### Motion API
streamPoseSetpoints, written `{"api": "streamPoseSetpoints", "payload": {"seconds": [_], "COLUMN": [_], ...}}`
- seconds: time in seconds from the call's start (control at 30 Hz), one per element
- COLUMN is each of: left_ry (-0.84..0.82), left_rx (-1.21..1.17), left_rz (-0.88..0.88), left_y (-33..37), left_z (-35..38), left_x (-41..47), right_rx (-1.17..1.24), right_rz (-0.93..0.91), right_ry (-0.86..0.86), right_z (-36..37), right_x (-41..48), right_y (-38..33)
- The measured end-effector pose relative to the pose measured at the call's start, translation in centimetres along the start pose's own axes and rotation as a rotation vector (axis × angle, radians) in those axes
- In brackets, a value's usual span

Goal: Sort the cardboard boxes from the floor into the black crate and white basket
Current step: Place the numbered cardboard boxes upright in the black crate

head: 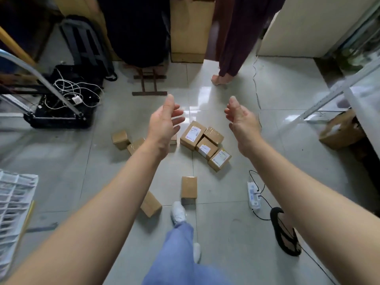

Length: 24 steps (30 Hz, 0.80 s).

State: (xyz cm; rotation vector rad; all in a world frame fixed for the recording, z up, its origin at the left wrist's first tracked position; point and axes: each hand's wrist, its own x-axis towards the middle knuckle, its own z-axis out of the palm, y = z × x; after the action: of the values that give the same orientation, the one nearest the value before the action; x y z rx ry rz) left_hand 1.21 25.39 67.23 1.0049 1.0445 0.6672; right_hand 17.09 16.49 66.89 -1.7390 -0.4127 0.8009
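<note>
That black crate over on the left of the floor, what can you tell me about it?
The black crate looks like dark plastic and is open-topped. It stands upright on the pale floor tiles, left of the scattered cardboard boxes and apart from them. Inside lies a tangle of white cables with a small white plug block; no box shows in it. A pale metal bar slants across its top.
</note>
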Motion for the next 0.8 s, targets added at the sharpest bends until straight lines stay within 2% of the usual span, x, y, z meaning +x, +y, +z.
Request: {"api": "streamPoseSetpoints", "payload": {"seconds": [0.27, 0.5, 0.7, 0.8], "left_ry": [0.109, 0.225, 0.406, 0.484], "left_rx": [-0.027, -0.058, -0.136, -0.192], "left_rz": [-0.062, -0.145, -0.179, -0.283], "left_y": [-1.1, -4.4, -11.8, -17.9], "left_z": [2.9, 4.1, 6.4, 7.7], "left_x": [10.3, 18.4, 26.5, 30.9], "right_rx": [-0.161, -0.306, -0.468, -0.554], "right_rz": [0.030, 0.079, 0.054, 0.048], "right_ry": [-0.078, -0.268, -0.471, -0.547], "right_z": [1.8, 5.0, 7.9, 8.8], "right_x": [12.4, 22.3, 33.4, 39.1], "right_y": [0.0, 2.6, 8.8, 14.1]}}
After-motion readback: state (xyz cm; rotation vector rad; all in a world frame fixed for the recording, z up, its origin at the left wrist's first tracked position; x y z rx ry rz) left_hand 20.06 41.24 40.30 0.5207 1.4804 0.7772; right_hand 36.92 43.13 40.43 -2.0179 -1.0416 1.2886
